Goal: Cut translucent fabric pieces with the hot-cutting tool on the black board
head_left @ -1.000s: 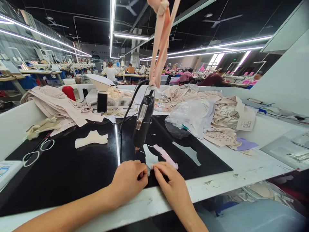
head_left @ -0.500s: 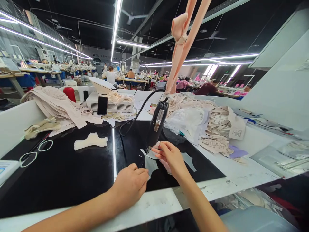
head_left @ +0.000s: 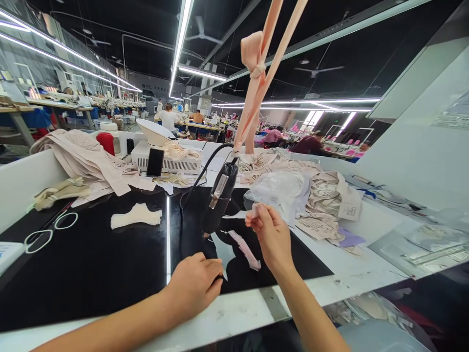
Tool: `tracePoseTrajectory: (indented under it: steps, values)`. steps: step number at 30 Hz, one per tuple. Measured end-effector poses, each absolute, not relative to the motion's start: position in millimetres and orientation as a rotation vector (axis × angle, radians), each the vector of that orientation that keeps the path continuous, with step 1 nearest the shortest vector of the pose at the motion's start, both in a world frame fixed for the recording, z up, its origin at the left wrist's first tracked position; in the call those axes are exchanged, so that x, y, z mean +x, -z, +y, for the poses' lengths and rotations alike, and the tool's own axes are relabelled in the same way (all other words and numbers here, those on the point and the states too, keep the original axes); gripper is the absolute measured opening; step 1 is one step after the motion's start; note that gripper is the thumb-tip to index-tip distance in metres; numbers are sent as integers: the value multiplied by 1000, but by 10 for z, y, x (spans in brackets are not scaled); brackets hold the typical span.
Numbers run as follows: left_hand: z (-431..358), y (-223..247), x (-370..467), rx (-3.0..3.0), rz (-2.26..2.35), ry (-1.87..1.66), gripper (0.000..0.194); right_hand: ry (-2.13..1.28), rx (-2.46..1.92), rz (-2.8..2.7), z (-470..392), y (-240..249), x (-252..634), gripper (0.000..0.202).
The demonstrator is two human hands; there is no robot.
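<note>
My left hand point(head_left: 198, 281) rests on the black board point(head_left: 120, 274), its fingers curled closed at the lower edge of a pale translucent cut piece point(head_left: 223, 252). In a pinch, my right hand point(head_left: 271, 237) holds a thin whitish strip point(head_left: 238, 215) up off the board, part of it folded at the fingertips. A pink strip point(head_left: 246, 250) lies between the hands. Above them a black electric hand tool point(head_left: 220, 198) with a narrow metal tip hangs from peach fabric bands point(head_left: 252, 102), its tip low over the board by the translucent piece.
A cream shaped pad point(head_left: 136, 216) and white-handled scissors point(head_left: 51, 230) lie to the left. Behind them are a phone point(head_left: 155, 162) and beige fabric point(head_left: 84, 156). Lace pieces point(head_left: 326, 195) and clear plastic point(head_left: 282, 188) are heaped at right. The tool's black cable point(head_left: 198, 178) loops behind it.
My right hand has risen with the whitish strip, away from the tool's tip. The tool now hangs further left and tilts more. The pink strip lies uncovered. My left hand has stayed put.
</note>
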State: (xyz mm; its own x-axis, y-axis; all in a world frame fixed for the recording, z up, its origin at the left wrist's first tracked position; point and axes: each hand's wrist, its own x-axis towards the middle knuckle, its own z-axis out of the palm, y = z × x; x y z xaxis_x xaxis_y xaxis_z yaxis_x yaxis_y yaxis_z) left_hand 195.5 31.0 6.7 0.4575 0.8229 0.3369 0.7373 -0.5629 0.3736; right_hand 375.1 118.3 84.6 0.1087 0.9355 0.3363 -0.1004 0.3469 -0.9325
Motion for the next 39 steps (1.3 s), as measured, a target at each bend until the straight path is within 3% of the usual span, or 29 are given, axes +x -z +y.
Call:
tracePoseTrajectory:
  steps: [7, 19, 23, 32, 39]
  values:
    - [167, -155, 1722, 2369, 1186, -778, 16, -1030, -893, -1334, 673, -904, 3728, 42]
    - [183, -372, 1378, 1157, 980, -1008, 44, -1420, -786, -1410, 326, -575, 3262, 46]
    - [136, -452, 1261, 1063, 1016, -991, 38, -1453, -834, -1460, 275, -521, 3191, 42]
    - [79, -357, 896, 1149, 1127, -1020, 34, -1189, -1152, -1592, 239, -323, 3126, 43]
    - [19, -387, 712, 1184, 1230, -987, 37, -1315, -1157, -1549, 231, -259, 2977, 26]
